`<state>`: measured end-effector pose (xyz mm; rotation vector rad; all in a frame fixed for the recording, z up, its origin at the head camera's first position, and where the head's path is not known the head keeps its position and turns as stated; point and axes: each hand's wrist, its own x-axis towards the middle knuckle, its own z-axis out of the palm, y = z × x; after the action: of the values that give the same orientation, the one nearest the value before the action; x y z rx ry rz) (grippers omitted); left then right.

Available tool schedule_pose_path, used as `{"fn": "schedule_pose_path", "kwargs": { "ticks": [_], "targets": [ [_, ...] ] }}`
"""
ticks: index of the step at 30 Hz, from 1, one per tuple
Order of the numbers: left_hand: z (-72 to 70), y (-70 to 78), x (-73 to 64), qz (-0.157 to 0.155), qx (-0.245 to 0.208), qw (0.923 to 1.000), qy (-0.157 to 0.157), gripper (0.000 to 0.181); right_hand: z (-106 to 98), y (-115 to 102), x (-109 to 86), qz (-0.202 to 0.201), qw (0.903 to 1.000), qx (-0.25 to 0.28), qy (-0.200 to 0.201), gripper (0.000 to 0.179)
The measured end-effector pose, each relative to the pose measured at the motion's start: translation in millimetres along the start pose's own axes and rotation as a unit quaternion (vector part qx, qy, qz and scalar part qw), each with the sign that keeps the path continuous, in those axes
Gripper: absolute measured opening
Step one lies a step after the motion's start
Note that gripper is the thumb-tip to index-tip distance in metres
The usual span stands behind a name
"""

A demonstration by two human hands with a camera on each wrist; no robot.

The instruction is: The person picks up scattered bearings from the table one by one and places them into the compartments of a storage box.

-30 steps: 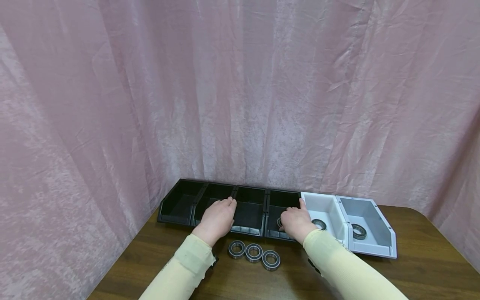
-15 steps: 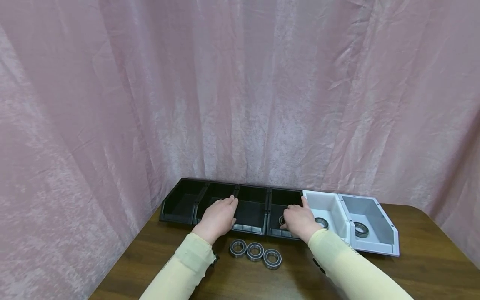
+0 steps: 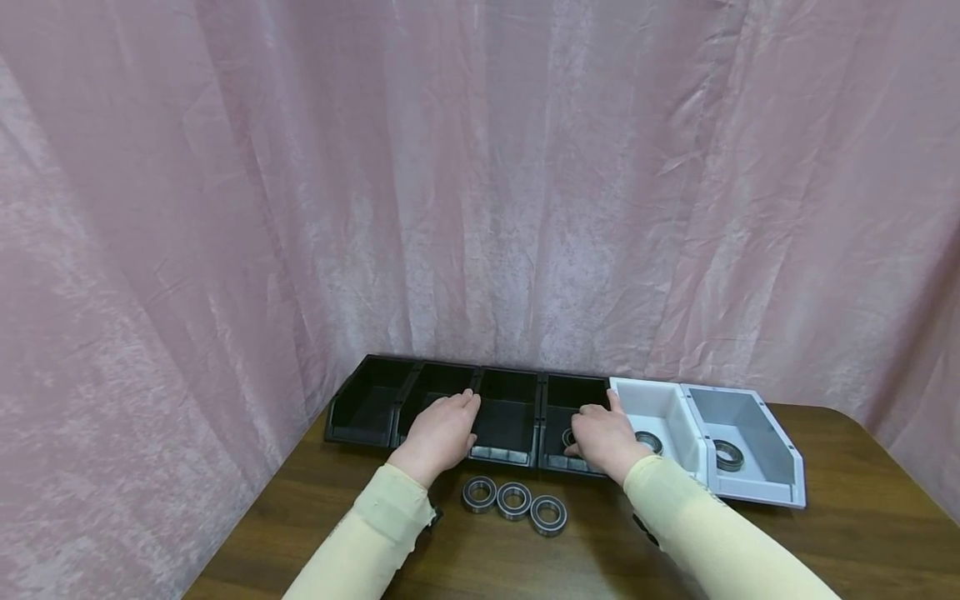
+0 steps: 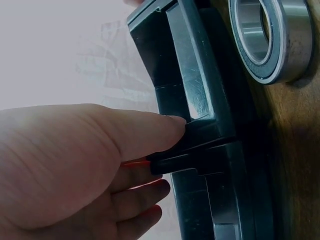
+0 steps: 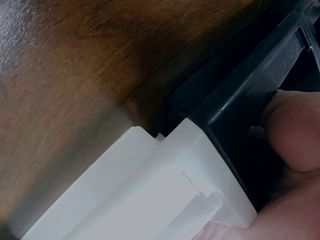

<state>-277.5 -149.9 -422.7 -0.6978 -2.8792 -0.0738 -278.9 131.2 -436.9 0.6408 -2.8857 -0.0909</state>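
– what's the left hand (image 3: 437, 433) got?
– a narrow pinch on the bin walls (image 4: 186, 164) where the second and third black bins meet, thumb one side, fingers the other.
– and the right hand (image 3: 606, 435)?
– over the seam between the fourth black bin (image 3: 576, 392) and the white bin (image 3: 647, 400), thumb inside the black one. whether it grips, i can't tell; the fingers are partly hidden.
– the metal rings?
– three loose rings (image 3: 513, 515) lie flat on the table (image 3: 495, 571) before the bins; the fourth black, white and grey bin (image 3: 761, 467) hold one each.
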Motion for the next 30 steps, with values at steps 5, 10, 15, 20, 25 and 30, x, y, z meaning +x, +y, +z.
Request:
{"fn": "schedule_pose_path", "kwargs": {
  "ticks": [5, 10, 15, 20, 25, 30],
  "targets": [
    [0.0, 0.1, -0.2, -0.003, 0.000, 1.0000, -0.006, 0.063, -2, -2, -0.9, -0.002, 1.0000, -0.001, 0.006, 0.038],
    [1.7, 0.0, -0.2, -0.004, -0.001, 1.0000, -0.008, 0.063, -2, 0, -2.2, 0.003, 0.9999, 0.010, -0.011, 0.053],
    [0.3, 0.6, 0.7, -0.004, 0.000, 1.0000, -0.008, 0.063, -2, 3, -3.9, 0.008, 0.9992, 0.033, -0.020, 0.059],
    [-1.5, 1.1, 1.0, -0.005, 0.002, 1.0000, -0.007, 0.063, -7, 4, -9.1, 0.017, 0.9982, 0.054, -0.021, 0.062],
    [-2.1, 1.3, 0.9, -0.006, -0.001, 1.0000, -0.007, 0.063, -12, 6, -17.0, 0.016, 0.9985, 0.051, -0.009, 0.065],
    [-1.7, 1.7, 0.7, -0.007, -0.003, 0.9999, -0.009, 0.063, -15, 8, -26.9, 0.010, 0.9986, 0.048, 0.021, 0.067]
  ]
}}
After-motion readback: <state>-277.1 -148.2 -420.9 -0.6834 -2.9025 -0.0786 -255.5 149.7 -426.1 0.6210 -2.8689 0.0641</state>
